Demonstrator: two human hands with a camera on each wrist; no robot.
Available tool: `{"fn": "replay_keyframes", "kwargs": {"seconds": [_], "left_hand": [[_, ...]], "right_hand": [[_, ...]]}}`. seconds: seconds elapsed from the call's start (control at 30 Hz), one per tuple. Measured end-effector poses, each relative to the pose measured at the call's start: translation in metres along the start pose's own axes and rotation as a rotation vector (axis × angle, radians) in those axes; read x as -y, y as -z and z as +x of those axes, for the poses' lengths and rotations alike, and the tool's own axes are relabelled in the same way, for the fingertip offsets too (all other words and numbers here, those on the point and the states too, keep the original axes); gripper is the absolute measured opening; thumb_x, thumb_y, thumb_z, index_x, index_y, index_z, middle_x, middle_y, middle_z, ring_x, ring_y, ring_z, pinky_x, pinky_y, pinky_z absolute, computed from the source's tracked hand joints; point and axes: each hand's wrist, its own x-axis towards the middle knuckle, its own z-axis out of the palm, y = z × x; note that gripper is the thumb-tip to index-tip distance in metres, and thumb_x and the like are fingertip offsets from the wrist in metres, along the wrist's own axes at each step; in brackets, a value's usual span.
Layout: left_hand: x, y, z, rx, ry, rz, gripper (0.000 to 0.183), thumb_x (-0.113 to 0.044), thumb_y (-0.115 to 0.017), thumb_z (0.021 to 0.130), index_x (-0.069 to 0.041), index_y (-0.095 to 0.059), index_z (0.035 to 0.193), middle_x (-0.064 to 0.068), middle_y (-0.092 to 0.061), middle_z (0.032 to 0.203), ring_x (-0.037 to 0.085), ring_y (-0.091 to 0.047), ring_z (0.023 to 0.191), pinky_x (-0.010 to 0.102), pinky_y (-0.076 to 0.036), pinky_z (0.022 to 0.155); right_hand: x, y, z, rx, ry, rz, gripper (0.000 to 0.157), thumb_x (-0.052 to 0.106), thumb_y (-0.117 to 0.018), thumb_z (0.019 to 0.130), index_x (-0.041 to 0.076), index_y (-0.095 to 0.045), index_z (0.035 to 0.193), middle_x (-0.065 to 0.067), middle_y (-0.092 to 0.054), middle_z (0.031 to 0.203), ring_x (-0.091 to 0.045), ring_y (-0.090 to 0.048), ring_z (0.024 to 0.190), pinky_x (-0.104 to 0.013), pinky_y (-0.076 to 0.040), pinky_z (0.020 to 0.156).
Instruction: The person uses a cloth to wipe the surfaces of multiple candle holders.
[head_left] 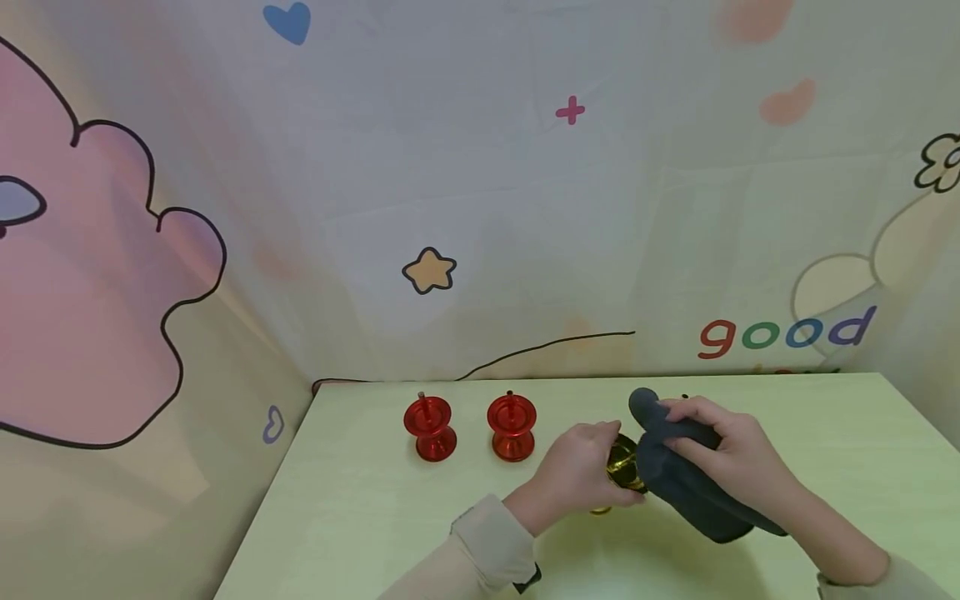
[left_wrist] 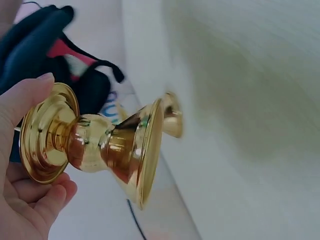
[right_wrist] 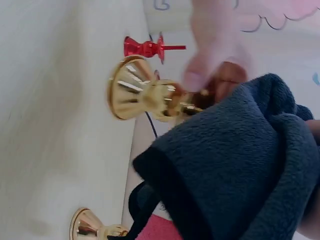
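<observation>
My left hand grips a shiny gold candle holder by its upper dish, thumb on one side and fingers on the other. Its flared base appears raised off the tabletop. A dark blue-grey towel hangs bunched from my right hand, pinched between thumb and fingers. In the right wrist view the cloth lies against the dish end of the holder and covers part of it. Behind the towel stands a second gold candle holder, mostly hidden in the head view.
Two red candle holders with upright spikes stand at the back left of the pale table. A printed cloth backdrop rises along the table's rear edge and the left side.
</observation>
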Motion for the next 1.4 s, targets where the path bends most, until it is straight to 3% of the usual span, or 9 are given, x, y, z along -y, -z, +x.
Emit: {"fn": "replay_keyframes", "kwargs": {"seconds": [0.1,0.2,0.5,0.7,0.87,0.97,1.1,1.27,1.4], "left_hand": [[-0.002,0.004,-0.001,-0.068,-0.035,-0.002,0.075,-0.057,-0.067,0.065,-0.01,-0.049,0.12,-0.003,-0.061,0.11,0.01,-0.058,0.097,0.017,-0.047,0.081],[-0.003,0.007,-0.002,-0.109,-0.056,0.037,0.075,-0.056,-0.067,0.065,-0.009,-0.049,0.121,-0.003,-0.061,0.109,0.011,-0.058,0.099,0.018,-0.047,0.082],[-0.004,0.011,-0.006,-0.141,-0.096,0.158,0.08,-0.058,-0.067,0.064,-0.008,-0.048,0.124,-0.001,-0.06,0.114,0.012,-0.056,0.104,0.018,-0.046,0.086],[-0.005,0.014,-0.01,-0.148,-0.12,0.13,0.084,-0.061,-0.065,0.065,-0.01,-0.044,0.127,-0.001,-0.057,0.12,0.012,-0.053,0.108,0.019,-0.045,0.087],[-0.001,0.019,-0.013,-0.163,-0.119,0.044,0.091,-0.069,-0.061,0.061,-0.015,-0.04,0.132,-0.006,-0.057,0.117,0.009,-0.051,0.108,0.019,-0.047,0.083],[0.002,0.022,-0.014,-0.134,-0.1,-0.017,0.094,-0.069,-0.061,0.06,-0.017,-0.038,0.134,-0.007,-0.058,0.116,0.009,-0.051,0.108,0.021,-0.047,0.083],[0.004,0.027,-0.015,-0.054,-0.078,-0.084,0.094,-0.067,-0.062,0.062,-0.015,-0.036,0.135,-0.006,-0.055,0.12,0.007,-0.055,0.103,0.018,-0.047,0.081],[0.004,0.036,-0.016,0.007,-0.05,-0.066,0.093,-0.066,-0.063,0.062,-0.012,-0.037,0.134,-0.004,-0.058,0.116,0.004,-0.058,0.094,0.011,-0.047,0.072],[0.004,0.044,-0.017,0.058,-0.022,-0.016,0.093,-0.066,-0.061,0.064,-0.013,-0.035,0.135,-0.004,-0.057,0.118,0.005,-0.057,0.1,0.014,-0.047,0.076]], "right_hand": [[0.002,-0.004,0.001,0.034,0.06,-0.033,0.031,-0.002,-0.069,0.07,0.015,-0.058,0.092,-0.003,-0.064,0.094,0.006,-0.055,0.082,-0.008,-0.046,0.065],[0.002,-0.006,0.0,0.056,0.061,-0.017,0.032,-0.001,-0.069,0.071,0.014,-0.057,0.096,-0.005,-0.062,0.093,0.003,-0.056,0.079,-0.01,-0.048,0.063],[0.0,-0.009,-0.004,0.14,0.006,0.009,0.03,0.004,-0.068,0.074,0.01,-0.055,0.1,-0.006,-0.061,0.092,0.002,-0.053,0.076,-0.018,-0.049,0.059],[0.002,-0.009,-0.005,0.069,-0.028,0.008,0.024,-0.006,-0.065,0.071,0.008,-0.057,0.089,-0.003,-0.063,0.082,0.003,-0.053,0.068,-0.017,-0.047,0.056],[0.003,-0.01,-0.008,-0.011,-0.09,0.121,0.024,-0.011,-0.06,0.072,0.005,-0.055,0.088,0.016,-0.059,0.079,0.001,-0.053,0.064,-0.013,-0.046,0.056],[0.003,-0.011,-0.01,-0.045,-0.108,0.173,0.023,-0.013,-0.059,0.072,0.003,-0.053,0.088,0.023,-0.057,0.079,0.0,-0.053,0.065,-0.011,-0.045,0.058],[0.002,-0.013,-0.011,-0.064,-0.111,0.24,0.023,-0.014,-0.059,0.072,0.002,-0.054,0.089,0.023,-0.058,0.08,-0.001,-0.054,0.066,-0.011,-0.046,0.06],[-0.001,-0.011,-0.012,-0.008,-0.103,0.311,0.024,-0.011,-0.06,0.075,0.003,-0.057,0.094,0.021,-0.06,0.086,-0.001,-0.057,0.07,-0.014,-0.048,0.061],[0.0,-0.001,-0.009,0.035,-0.042,0.251,0.027,-0.01,-0.062,0.074,0.005,-0.06,0.096,0.023,-0.059,0.09,0.002,-0.057,0.073,-0.012,-0.048,0.062]]}}
